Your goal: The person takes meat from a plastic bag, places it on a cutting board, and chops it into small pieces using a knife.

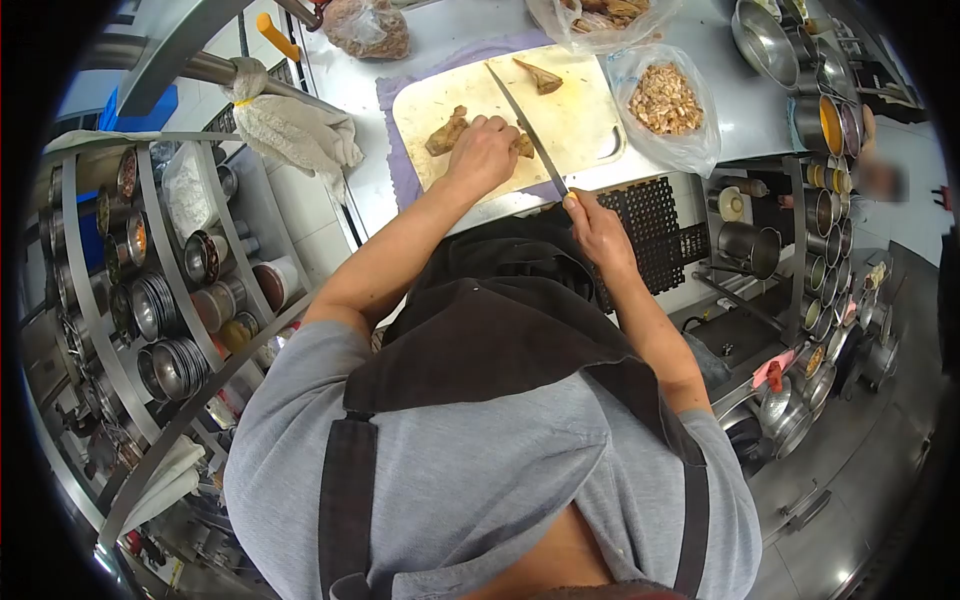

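Observation:
A white cutting board [425, 105] lies on a purple cloth [400, 165] on the steel table. My left hand [484, 158] presses down with curled fingers on a brown chunk of what looks like cooked meat [447, 132]; part of the chunk is hidden under the fingers. In my right hand [602, 236] is the yellow handle of a long kitchen knife [527, 128]. Its blade slants across the board, just right of the held chunk, tip pointing away from me. Farther back on the board rests another brown, tapered piece [540, 76].
Right of the board sits a clear plastic bag [664, 100] of chopped brown bits. Behind it stands another bag [605, 15] with larger pieces, and a tied bag [365, 28] is at back left. Metal bowls [765, 45] stand at right. Shelves of pots flank both sides; a person [868, 135] is at far right.

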A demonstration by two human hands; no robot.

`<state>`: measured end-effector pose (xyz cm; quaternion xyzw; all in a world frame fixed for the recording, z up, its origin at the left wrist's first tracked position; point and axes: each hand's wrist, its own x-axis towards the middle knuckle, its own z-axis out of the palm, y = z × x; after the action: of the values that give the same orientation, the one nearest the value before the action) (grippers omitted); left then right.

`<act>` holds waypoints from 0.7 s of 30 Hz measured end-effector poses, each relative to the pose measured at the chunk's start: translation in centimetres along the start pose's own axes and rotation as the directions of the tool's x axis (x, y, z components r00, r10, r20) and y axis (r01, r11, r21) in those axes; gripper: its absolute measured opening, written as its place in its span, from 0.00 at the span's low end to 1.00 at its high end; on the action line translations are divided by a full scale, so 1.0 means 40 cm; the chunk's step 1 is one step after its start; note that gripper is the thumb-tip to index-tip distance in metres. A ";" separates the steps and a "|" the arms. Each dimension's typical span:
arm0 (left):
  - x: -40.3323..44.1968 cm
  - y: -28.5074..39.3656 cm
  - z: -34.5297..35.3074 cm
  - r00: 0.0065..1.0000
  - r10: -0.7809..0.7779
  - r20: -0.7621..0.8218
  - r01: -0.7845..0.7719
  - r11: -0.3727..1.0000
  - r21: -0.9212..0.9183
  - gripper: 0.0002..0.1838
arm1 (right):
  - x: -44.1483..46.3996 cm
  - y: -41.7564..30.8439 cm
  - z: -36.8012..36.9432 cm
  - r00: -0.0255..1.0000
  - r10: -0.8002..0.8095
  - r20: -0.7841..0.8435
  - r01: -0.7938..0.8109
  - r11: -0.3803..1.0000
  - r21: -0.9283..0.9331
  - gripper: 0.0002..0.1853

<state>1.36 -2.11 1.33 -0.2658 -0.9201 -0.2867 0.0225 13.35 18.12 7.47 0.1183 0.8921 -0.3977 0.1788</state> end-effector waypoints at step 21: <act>-0.001 0.002 0.022 0.997 0.073 -0.034 -0.073 0.997 0.022 0.06 | 0.164 0.004 0.066 0.988 -0.157 0.008 0.157 0.984 -0.081 0.17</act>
<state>1.55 -1.59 0.64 -0.2940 -0.9122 -0.2807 0.0516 8.05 16.69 3.01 0.0402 0.9140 -0.3740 0.1521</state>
